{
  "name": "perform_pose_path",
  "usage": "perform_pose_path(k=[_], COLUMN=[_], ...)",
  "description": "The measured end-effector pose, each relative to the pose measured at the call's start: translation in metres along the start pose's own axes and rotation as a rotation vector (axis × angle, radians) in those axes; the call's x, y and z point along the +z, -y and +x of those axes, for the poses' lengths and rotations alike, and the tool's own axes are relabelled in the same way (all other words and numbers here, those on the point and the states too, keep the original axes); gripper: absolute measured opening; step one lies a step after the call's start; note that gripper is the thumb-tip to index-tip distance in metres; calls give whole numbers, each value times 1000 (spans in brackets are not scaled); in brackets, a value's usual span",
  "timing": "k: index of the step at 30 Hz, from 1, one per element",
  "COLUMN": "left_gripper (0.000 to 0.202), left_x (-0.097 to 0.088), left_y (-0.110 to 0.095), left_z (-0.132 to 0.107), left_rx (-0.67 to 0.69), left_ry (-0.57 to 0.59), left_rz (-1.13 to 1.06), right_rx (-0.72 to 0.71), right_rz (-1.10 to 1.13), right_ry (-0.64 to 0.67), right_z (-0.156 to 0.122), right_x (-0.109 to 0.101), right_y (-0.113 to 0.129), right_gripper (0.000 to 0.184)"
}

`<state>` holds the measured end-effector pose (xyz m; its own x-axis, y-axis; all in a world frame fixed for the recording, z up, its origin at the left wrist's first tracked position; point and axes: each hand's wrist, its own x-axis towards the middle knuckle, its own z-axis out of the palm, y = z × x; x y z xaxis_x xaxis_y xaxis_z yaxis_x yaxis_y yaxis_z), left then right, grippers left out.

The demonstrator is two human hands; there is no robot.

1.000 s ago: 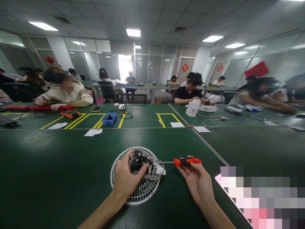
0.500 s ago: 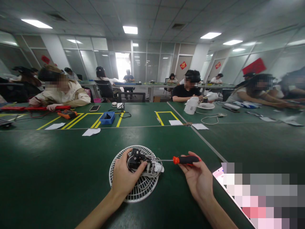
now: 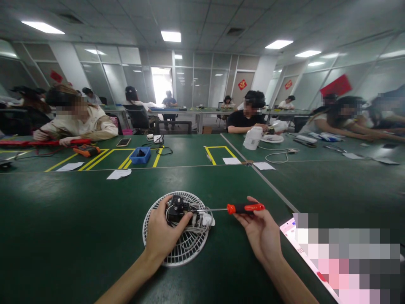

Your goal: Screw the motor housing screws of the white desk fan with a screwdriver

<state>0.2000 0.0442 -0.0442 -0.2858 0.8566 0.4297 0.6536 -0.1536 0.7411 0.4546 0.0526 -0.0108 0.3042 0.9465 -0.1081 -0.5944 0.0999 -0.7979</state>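
Observation:
My left hand [image 3: 163, 236] is closed around a black fan motor assembly [image 3: 177, 207], thumb on its near side. The motor lies over a round white fan grille [image 3: 190, 252] on the green table. Pale wires [image 3: 198, 229] loop around the motor beside a white plastic part [image 3: 207, 219]. In my right hand [image 3: 261, 234] is a screwdriver [image 3: 243, 208] with a red and black handle, held level by the fingers. Its thin shaft points left, and the tip reaches the motor's right side; the exact contact point is too small to make out.
At the right edge lies a pink-edged flat item [image 3: 300, 245], mostly pixelated. Farther off are a blue bin [image 3: 140, 156], paper slips [image 3: 119, 174], an orange multimeter [image 3: 87, 150], a phone [image 3: 123, 142] and a white fan housing [image 3: 252, 138]. Several people sit around the tables.
The view has shifted slightly, so the whole scene sits a little more to the left and higher. The screwdriver's handle has turned, showing more red. Both hands keep their holds.

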Motion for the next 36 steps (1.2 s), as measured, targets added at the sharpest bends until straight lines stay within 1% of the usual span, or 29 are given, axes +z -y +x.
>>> perform_pose_path(k=[2,5,7,10,13,15,18,22,24,28,31,33,36], left_gripper=[70,70,71,74,75,75,74,73,72,72,72,71,71], left_x=[0,-1,-1,0,0,0,-1,-1,-1,-2,-2,-2,-2], left_y=[-1,-1,0,1,2,2,1,0,0,0,-1,-1,-2], left_z=[0,1,1,0,0,0,0,0,0,0,0,0,0], left_rx=[6,2,-6,-13,-11,-10,4,18,16,18,19,26,36], left_ry=[1,-4,0,7,7,6,6,4,4,1,-7,-9,-6], left_rz=[-5,-11,-13,-9,4,8,19,36,35,37,51,59,65], right_rx=[46,153,193,173,126,134,179,209,195,148,172,182,147], right_rz=[22,-43,-69,-21,48,77,82,13,10,86,112,84,28], right_ry=[-1,-28,-61,-68,-41,-24,-1,-17,-16,-6,-2,-17,-29], right_z=[-1,-1,1,4,4,3,1,0,0,0,-1,-2,-3], right_x=[1,2,2,0,-1,-1,2,4,4,3,4,5,6], right_y=[-2,-5,-7,-7,-8,-8,-9,-10,-10,-11,-13,-14,-15], right_gripper=[34,36,35,33,40,45,47,52,57,66,62,57,54])
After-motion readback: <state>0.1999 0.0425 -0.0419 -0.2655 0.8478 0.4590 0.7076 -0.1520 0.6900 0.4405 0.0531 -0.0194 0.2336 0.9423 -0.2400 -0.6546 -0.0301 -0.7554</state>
